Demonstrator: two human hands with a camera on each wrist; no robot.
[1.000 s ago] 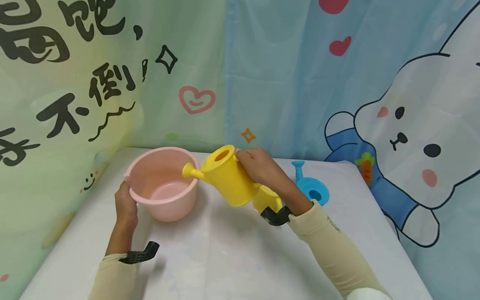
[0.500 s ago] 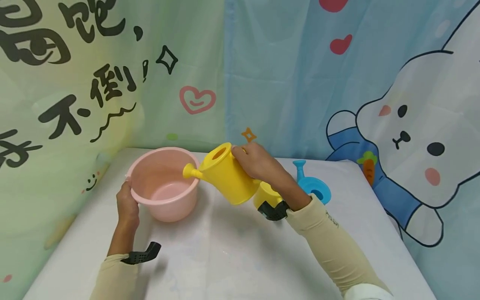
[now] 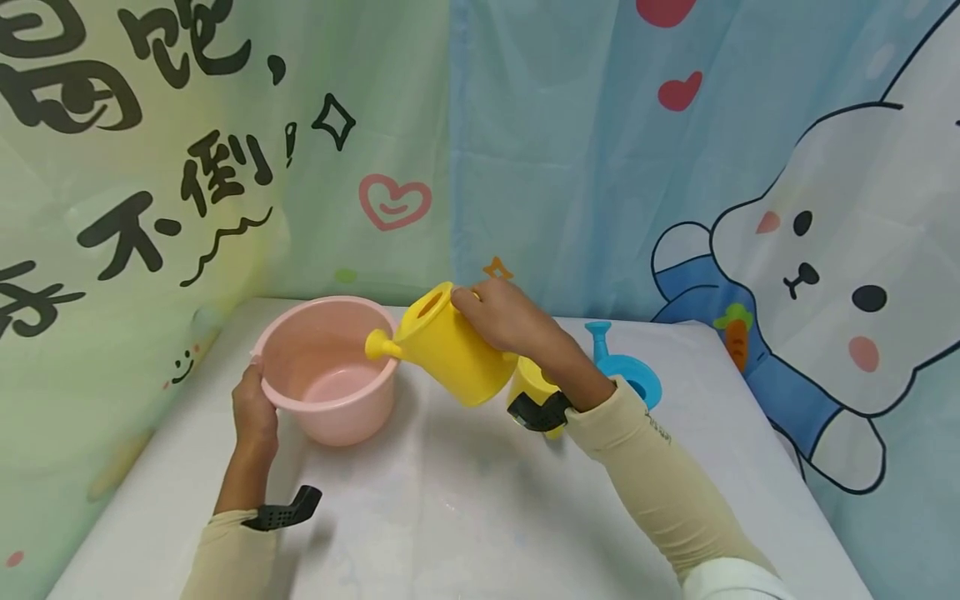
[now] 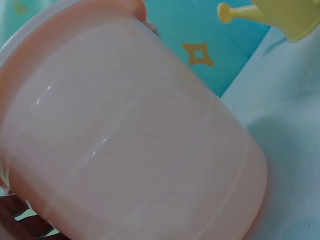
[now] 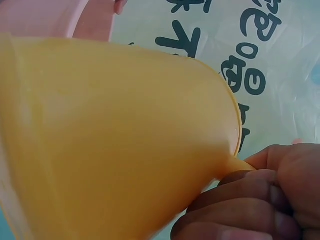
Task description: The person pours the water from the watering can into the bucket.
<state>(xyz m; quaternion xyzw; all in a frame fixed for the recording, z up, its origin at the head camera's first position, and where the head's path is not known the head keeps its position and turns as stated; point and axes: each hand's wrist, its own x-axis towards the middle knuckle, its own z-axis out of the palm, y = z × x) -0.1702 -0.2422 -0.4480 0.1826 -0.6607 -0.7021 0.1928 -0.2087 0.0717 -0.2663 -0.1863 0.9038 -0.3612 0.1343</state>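
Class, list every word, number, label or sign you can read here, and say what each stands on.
"不倒!" on the yellow-green backdrop.
Bigger characters above: stylised, partly cut off; I cannot read them surely.
Character left of "不": cut off, unreadable.
Print on right sleeve: too small to read.
Yellow watering can, pink basin: none visible.

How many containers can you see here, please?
4: a pink bucket gripped by the left hand; a yellow watering can in the right hand; and, partly behind the right arm, a second yellow container and a blue watering can. More could be hidden.
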